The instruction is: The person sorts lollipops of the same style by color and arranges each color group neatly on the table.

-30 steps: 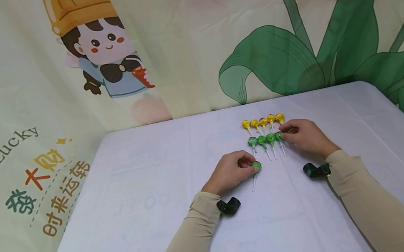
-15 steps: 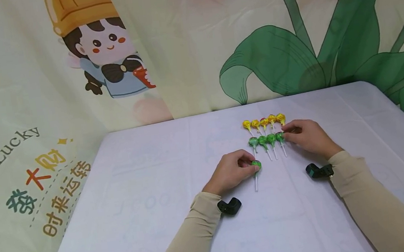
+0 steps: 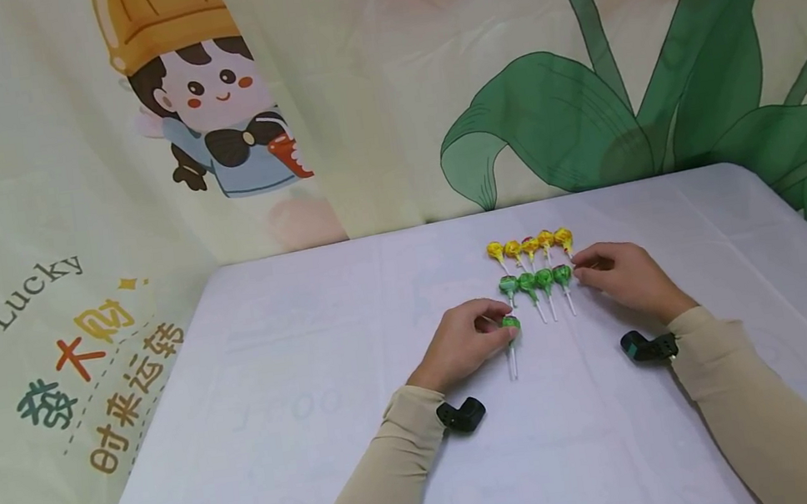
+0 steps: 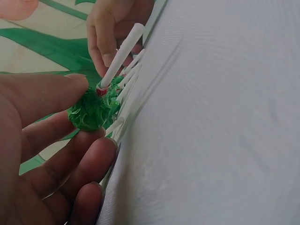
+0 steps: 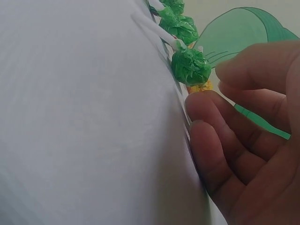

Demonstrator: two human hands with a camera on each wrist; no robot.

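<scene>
My left hand (image 3: pixel 460 344) pinches a green-wrapped lollipop (image 4: pixel 89 111) by its head between thumb and fingers. Its white stick points toward me in the head view. Just beyond it, several green lollipops (image 3: pixel 545 279) lie side by side, sticks toward me. At the right end of that row is my right hand (image 3: pixel 626 278), thumb and fingers bent loosely with nothing between them. In the right wrist view its fingertips are close beside the end green lollipop (image 5: pixel 191 66). Behind the green row, several yellow lollipops (image 3: pixel 530 248) form a second row.
A white cloth covers the table (image 3: pixel 309 465). Behind its far edge hangs a printed backdrop (image 3: pixel 372 121) with a cartoon figure and large green leaves. Each wrist wears a black camera, one being the left wrist camera (image 3: pixel 463 416).
My right hand has let go of the end green lollipop and drawn slightly right. The lollipop in my left hand has turned, its stick swinging from a leftward slant to nearly straight toward me.
</scene>
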